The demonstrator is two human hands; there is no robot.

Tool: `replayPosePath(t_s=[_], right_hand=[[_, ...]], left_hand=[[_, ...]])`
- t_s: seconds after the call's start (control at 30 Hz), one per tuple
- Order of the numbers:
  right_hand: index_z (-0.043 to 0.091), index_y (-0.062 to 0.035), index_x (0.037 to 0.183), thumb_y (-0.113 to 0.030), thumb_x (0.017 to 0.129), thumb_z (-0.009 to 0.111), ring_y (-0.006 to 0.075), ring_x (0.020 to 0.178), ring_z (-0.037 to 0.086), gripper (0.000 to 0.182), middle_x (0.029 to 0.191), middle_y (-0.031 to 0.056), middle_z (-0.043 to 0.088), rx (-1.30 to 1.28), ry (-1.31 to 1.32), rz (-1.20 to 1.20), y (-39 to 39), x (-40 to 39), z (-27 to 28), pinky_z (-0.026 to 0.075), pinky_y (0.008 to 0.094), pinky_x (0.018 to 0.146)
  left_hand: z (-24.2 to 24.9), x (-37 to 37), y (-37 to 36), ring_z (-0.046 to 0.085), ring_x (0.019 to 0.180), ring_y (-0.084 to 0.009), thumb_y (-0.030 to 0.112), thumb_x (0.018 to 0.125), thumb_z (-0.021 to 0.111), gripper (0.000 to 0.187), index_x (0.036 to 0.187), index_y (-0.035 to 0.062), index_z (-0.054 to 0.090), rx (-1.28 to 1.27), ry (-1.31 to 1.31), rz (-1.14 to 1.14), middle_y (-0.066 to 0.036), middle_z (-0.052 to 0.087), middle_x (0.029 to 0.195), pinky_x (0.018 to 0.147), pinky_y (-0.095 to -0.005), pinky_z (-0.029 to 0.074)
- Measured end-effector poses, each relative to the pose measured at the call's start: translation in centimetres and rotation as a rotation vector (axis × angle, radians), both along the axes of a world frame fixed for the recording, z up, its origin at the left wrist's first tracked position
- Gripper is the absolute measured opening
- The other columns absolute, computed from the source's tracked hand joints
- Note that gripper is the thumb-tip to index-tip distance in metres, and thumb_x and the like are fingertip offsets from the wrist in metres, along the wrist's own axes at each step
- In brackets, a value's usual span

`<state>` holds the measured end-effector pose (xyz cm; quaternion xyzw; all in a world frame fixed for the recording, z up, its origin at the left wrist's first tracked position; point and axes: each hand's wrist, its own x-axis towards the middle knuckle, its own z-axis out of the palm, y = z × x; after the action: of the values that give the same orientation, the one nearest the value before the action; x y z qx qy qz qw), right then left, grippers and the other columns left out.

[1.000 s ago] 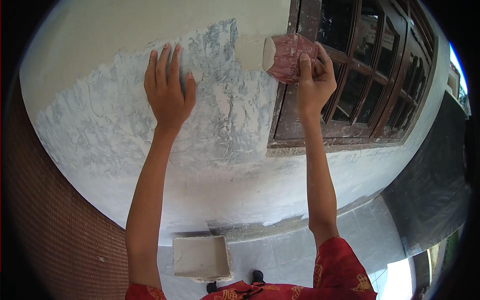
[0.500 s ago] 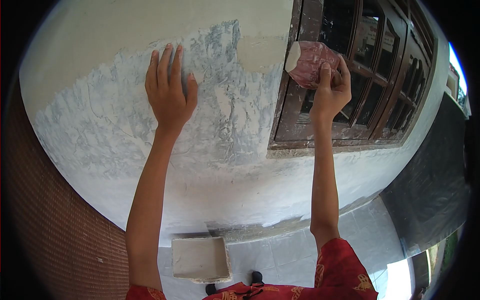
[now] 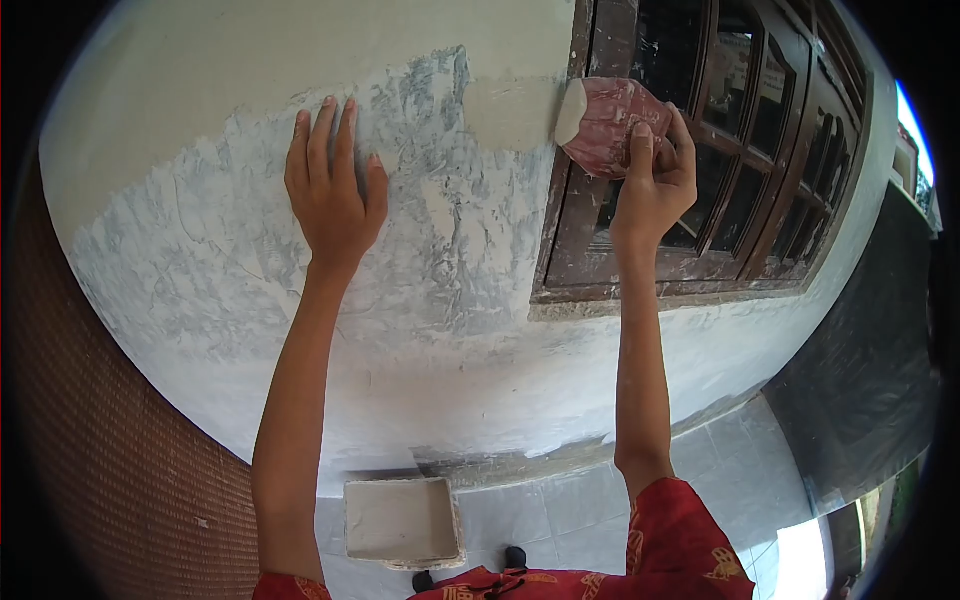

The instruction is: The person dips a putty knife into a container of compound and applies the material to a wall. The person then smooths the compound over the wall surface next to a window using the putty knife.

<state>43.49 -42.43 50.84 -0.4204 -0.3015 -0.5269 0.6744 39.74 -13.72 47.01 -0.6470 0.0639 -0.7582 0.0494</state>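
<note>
My left hand (image 3: 332, 195) lies with fingers spread on the wall (image 3: 230, 200), where patchy white and grey putty meets a cream area above. In my right hand (image 3: 655, 185) is a red putty spreader (image 3: 615, 118), smeared with white, its handle side pinched between thumb and fingers. A pale lump of putty (image 3: 572, 112) coats the spreader's left edge. That edge overlaps the window frame's left side in this view, next to a smooth cream patch (image 3: 508, 112) on the wall.
A brown window frame (image 3: 565, 250) with glass panes stands at the right. Below, a putty-caked rectangular tub (image 3: 455, 520) sits on the grey tiled floor (image 3: 590, 510) near my feet. A woven brown screen (image 3: 130, 430) runs along the left, and a dark sheet (image 3: 860, 370) hangs at the right.
My right hand has shifted a little left with the spreader, bringing its putty-coated edge closer to the wall beside the window frame. My left hand sits slightly lower in view, still spread.
</note>
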Motion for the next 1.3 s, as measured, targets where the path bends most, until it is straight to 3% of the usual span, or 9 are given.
replayPosePath(t_s=[0.17,0.3,0.47,0.53,0.67,0.8,0.97,1.2,1.3], right_hand=[[0.055,0.0035,0.134,-0.005,0.095,0.065,0.0041,0.077,0.061,0.041,0.093,0.0086,0.072,-0.244,0.022,0.031,2.6,1.3,-1.1,0.049,0.0177,0.064],[0.054,0.0058,0.133,-0.003,0.096,0.062,0.0055,0.077,0.063,0.039,0.094,0.0088,0.072,0.024,0.092,-0.014,0.1,1.3,-0.1,0.050,0.0183,0.065],[0.056,0.0042,0.132,-0.003,0.095,0.064,0.0050,0.077,0.062,0.039,0.093,0.0077,0.072,-0.003,0.014,0.146,2.6,0.5,0.8,0.048,0.0185,0.065],[0.060,0.0016,0.130,-0.004,0.094,0.066,0.0039,0.075,0.059,0.038,0.086,0.0043,0.070,-0.248,0.044,0.035,4.1,0.8,0.8,0.046,0.0185,0.065],[0.060,0.0008,0.130,-0.004,0.094,0.066,0.0036,0.072,0.056,0.036,0.079,0.0019,0.066,-0.122,0.068,-0.047,2.5,2.0,1.2,0.047,0.0189,0.065],[0.059,0.0033,0.129,-0.001,0.095,0.062,0.0062,0.077,0.061,0.034,0.088,0.0059,0.069,0.100,0.012,0.135,1.8,0.1,2.1,0.053,0.0206,0.067],[0.059,0.0023,0.130,-0.005,0.094,0.066,0.0064,0.077,0.060,0.038,0.084,0.0046,0.068,-0.319,-0.003,-0.068,4.8,0.8,1.1,0.049,0.0222,0.071],[0.057,0.0037,0.132,-0.002,0.095,0.063,0.0024,0.073,0.055,0.038,0.078,0.0011,0.065,0.140,0.035,0.076,1.2,0.7,2.8,0.046,0.0190,0.063],[0.057,0.0039,0.133,-0.002,0.095,0.063,0.0022,0.072,0.053,0.039,0.077,0.0002,0.064,-0.081,0.018,0.155,2.5,0.6,2.1,0.043,0.0175,0.065]], left_hand=[[-0.1,-0.1,0.2,0.035,0.143,-0.0334,0.022,0.095,0.051,0.051,0.145,0.0110,0.049,0.020,0.010,0.000,-0.009,0.045,0.150,0.114,-0.0484,0.029],[-0.1,-0.3,-0.2,0.034,0.143,-0.0332,0.021,0.094,0.052,0.052,0.145,0.0107,0.049,-0.002,0.020,-0.003,-0.010,0.045,0.150,0.114,-0.0485,0.029],[-0.1,-0.1,-0.1,0.034,0.143,-0.0336,0.021,0.094,0.052,0.052,0.145,0.0105,0.050,0.004,0.018,-0.015,-0.010,0.045,0.150,0.114,-0.0484,0.028],[-0.1,-0.2,0.0,0.035,0.143,-0.0338,0.022,0.095,0.052,0.051,0.144,0.0100,0.050,0.002,0.025,-0.016,-0.011,0.046,0.149,0.114,-0.0485,0.028],[0.0,-0.1,0.0,0.034,0.143,-0.0338,0.021,0.094,0.052,0.051,0.144,0.0099,0.050,0.007,0.020,-0.015,-0.011,0.046,0.149,0.114,-0.0484,0.028],[0.0,-0.2,0.0,0.034,0.143,-0.0339,0.021,0.094,0.053,0.051,0.144,0.0097,0.051,-0.002,0.020,-0.028,-0.010,0.046,0.150,0.114,-0.0484,0.029],[0.0,-0.4,0.0,0.034,0.143,-0.0339,0.021,0.094,0.053,0.051,0.144,0.0094,0.051,0.001,0.034,-0.038,-0.010,0.045,0.150,0.114,-0.0485,0.029],[-0.1,-0.3,0.1,0.035,0.143,-0.0337,0.021,0.093,0.052,0.052,0.144,0.0100,0.051,-0.008,0.034,-0.029,-0.010,0.045,0.150,0.114,-0.0483,0.029],[0.0,-0.3,0.0,0.034,0.143,-0.0337,0.021,0.093,0.052,0.052,0.144,0.0102,0.051,-0.009,0.035,-0.035,-0.011,0.045,0.150,0.114,-0.0483,0.029]])
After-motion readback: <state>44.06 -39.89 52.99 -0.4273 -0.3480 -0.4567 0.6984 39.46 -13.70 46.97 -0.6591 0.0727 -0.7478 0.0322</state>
